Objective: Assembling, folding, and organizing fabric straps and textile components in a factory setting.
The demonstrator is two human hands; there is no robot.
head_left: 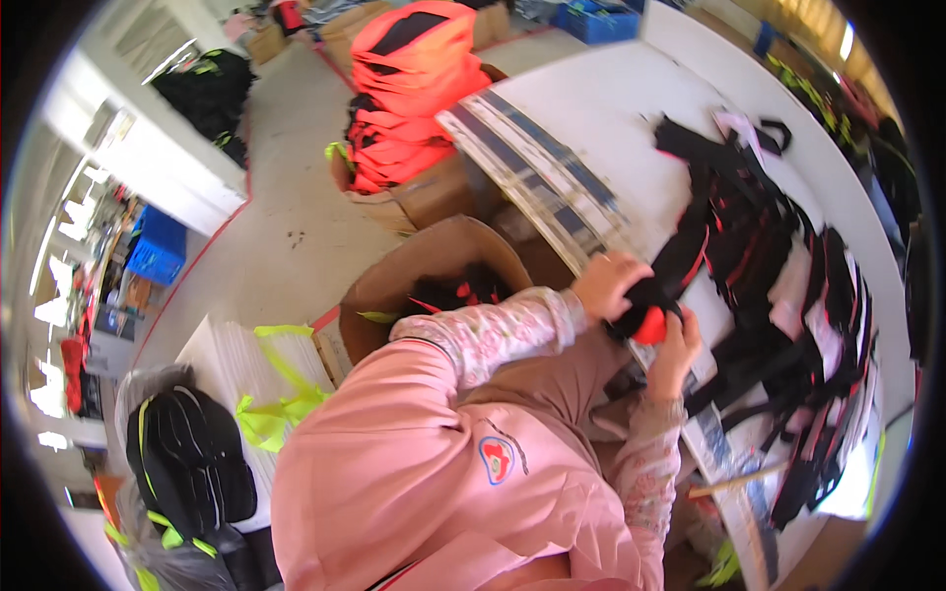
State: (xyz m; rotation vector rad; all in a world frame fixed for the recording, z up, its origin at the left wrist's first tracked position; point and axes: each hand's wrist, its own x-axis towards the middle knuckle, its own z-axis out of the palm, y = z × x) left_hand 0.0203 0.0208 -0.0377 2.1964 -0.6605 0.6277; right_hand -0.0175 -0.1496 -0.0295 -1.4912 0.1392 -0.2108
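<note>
At the near edge of the white table [567, 89], both my hands are closed on a black fabric piece [647, 292] with a bright red-orange patch. My left hand [603, 284] grips its left side, and my right hand [678, 353] pinches the side by the red patch. The fingers partly cover the piece, so its full shape is hidden. Just beyond it on the table lies a loose pile of black strap-like fabric pieces [729, 236] with red edging and some pale pink parts. Whether the held piece is joined to that pile, I cannot tell.
An open cardboard box [434, 246] with black and red pieces stands left of the table. Behind it rises a stack of orange-and-black fabric [414, 59] in another box. A black backpack [187, 458] and yellow-green straps [281, 409] are at lower left. A blue crate [158, 244] sits farther left.
</note>
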